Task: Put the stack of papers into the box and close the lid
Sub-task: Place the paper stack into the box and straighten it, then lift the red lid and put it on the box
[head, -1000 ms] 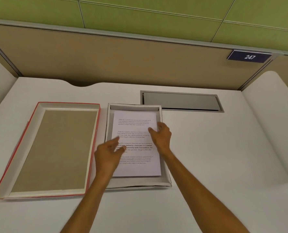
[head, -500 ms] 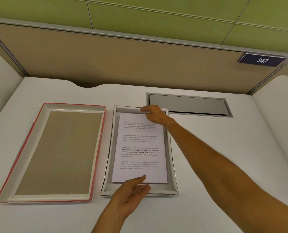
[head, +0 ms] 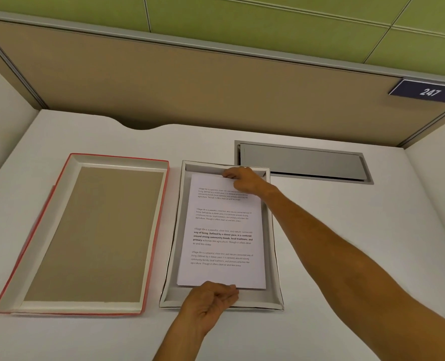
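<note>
We see the white printed stack of papers (head: 222,230) lying inside the shallow grey cardboard box (head: 275,259), our right hand (head: 243,179) pinching its far edge, left hand (head: 211,302) seemingly gripping the near edge, red-edged lid (head: 82,234) open-side-up beside it on the white bench (head: 333,230).

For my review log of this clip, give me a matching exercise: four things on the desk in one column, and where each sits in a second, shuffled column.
Things:
1. stack of papers
2. lid
3. left hand
4. right hand

Places:
A. at the far edge of the papers
B. upside down on the desk, left of the box
C. lying inside the box
D. at the near edge of the papers

Pairs: 1-C, 2-B, 3-D, 4-A
</note>
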Motion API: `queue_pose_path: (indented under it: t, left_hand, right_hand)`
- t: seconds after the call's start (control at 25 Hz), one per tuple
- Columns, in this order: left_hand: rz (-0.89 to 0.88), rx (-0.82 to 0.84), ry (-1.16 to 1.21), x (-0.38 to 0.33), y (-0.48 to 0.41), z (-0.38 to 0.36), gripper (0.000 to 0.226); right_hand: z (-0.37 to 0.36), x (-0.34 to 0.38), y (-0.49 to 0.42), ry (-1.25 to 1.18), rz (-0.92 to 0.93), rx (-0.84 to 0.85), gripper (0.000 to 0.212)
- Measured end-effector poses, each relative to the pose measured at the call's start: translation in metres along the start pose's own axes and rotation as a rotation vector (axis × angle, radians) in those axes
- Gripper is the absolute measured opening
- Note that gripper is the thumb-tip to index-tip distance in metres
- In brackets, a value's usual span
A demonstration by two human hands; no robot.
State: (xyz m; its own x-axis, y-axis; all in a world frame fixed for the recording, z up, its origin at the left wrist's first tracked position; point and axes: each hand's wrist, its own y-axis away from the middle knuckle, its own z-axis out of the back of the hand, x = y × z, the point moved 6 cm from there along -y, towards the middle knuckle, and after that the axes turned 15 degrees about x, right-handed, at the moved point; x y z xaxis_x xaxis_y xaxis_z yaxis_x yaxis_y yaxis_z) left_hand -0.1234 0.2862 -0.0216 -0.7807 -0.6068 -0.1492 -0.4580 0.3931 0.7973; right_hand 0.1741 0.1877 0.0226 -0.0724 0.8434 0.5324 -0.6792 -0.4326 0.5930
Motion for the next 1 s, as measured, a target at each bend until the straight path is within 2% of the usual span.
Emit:
queue_pose_path:
  t: [0.32, 0.48, 0.6, 0.72, 0.8, 0.84, 0.92, 1.0]
  left_hand:
    - [0.001, -0.005, -0.010, 0.000, -0.003, 0.001, 0.020]
    - [0.014, 0.064, -0.005, -0.003, 0.003, -0.008, 0.025]
    - [0.048, 0.101, 0.117, -0.008, 0.018, -0.009, 0.038]
    - [0.084, 0.236, 0.238, -0.029, 0.045, 0.000, 0.066]
    - [-0.054, 0.226, 0.159, -0.069, 0.066, 0.020, 0.073]
    - [-0.208, 0.152, 0.083, -0.098, 0.079, 0.036, 0.066]
    - [-0.586, -0.115, -0.157, -0.165, 0.114, 0.068, 0.041]
    - [-0.838, -0.446, -0.541, -0.221, 0.154, 0.095, 0.030]
  right_hand:
    - [-0.002, -0.003, 0.000, -0.061, 0.005, 0.013, 0.056]
    - [-0.005, -0.001, 0.003, -0.044, 0.011, 0.012, 0.061]
    - [-0.006, 0.002, 0.006, -0.020, 0.005, 0.045, 0.064]
    - [-0.003, 0.014, 0.014, -0.037, 0.035, -0.015, 0.064]
    - [-0.001, 0.033, 0.020, -0.099, 0.092, -0.105, 0.062]
    - [-0.003, 0.047, 0.024, -0.148, 0.130, -0.140, 0.060]
    - [-0.016, 0.079, 0.030, -0.319, 0.192, -0.176, 0.058]
    - [-0.041, 0.111, 0.034, -0.533, 0.197, -0.183, 0.055]
